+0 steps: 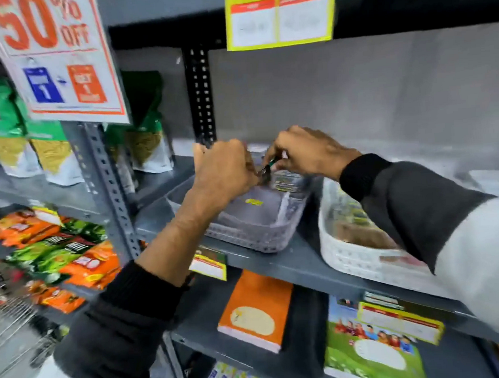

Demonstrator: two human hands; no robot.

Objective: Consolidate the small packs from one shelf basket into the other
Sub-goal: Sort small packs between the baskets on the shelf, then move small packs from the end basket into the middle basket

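Observation:
A grey-lilac perforated basket [254, 235] stands on the grey shelf, nearly bare inside. Right of it stands a white perforated basket [356, 258] holding several small packs [347, 211]. Both hands hover over the back right of the grey basket. My left hand [223, 173] is closed, its fingertips meeting the small packs [286, 180] at their left edge. My right hand [304, 152] pinches the same clear-wrapped packs from above. Motion blur hides the exact grip of my left fingers.
The grey shelf [292, 262] carries price tags on its front edge. An upright slotted post [109, 192] stands at the left, with snack bags beyond it. A 50% off sign [53, 58] hangs above. Boxes lie on the shelf below.

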